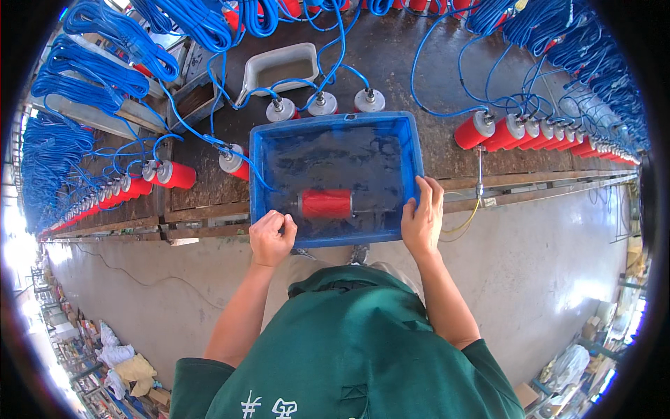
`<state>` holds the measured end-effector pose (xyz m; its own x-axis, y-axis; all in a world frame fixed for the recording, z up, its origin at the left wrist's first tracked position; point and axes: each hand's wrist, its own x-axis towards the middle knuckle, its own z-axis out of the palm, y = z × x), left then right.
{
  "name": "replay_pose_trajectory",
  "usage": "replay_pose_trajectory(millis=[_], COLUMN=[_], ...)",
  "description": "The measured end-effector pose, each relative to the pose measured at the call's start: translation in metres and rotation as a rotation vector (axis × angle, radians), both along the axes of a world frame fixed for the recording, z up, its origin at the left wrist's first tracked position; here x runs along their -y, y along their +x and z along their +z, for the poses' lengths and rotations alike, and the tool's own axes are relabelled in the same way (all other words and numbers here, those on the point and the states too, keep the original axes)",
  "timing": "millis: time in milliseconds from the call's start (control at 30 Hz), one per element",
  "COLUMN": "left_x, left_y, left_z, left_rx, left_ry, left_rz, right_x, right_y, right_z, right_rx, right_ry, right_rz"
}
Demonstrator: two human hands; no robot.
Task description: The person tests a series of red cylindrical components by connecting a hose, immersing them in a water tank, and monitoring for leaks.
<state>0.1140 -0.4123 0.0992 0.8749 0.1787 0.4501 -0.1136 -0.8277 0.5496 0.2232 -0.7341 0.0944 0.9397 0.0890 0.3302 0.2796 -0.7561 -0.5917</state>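
Observation:
A blue plastic tub [413, 150] of dark liquid juts over the near edge of the workbench in front of me. A red cylinder [326, 203] with metal ends lies on its side in the liquid, near the tub's near wall. My left hand [271, 237] is closed at the near left corner of the tub, fingers curled on its rim. On the right wall, my right hand [423, 218] grips the rim, with the thumb on the inner side. A thin blue cable [252, 167] runs over the left wall into the liquid.
Red cylinders with blue cables line the bench edge on the left [174, 174] and right [477, 130]. Several more stand behind the tub, near a whitish tray [283, 66]. Coiled blue cables [188, 24] are heaped at the back. A yellow hose [469, 220] hangs right.

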Motion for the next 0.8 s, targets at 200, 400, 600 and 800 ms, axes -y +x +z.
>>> replay_pose_trajectory(millis=[200, 400, 600, 800], left_x=[-0.0004, -0.0041, -0.0016, -0.0034], left_y=[-0.0007, -0.0053, -0.0022, -0.0022], left_z=[-0.0004, 0.0022, 0.0071, 0.0063], left_rx=[-0.017, -0.064, -0.044, -0.01], left_ry=[0.004, -0.139, -0.16, -0.166], left_rz=[-0.01, -0.045, -0.061, -0.081], right_x=[0.0015, 0.0011, 0.0015, 0.001], right_y=[-0.0015, -0.0002, 0.0006, 0.0006], right_z=[-0.0035, -0.0025, -0.0018, -0.0003], right_rx=[-0.013, -0.017, -0.004, -0.018], right_ry=[0.003, 0.005, 0.002, 0.011], right_rz=[0.002, 0.0, 0.006, 0.01])
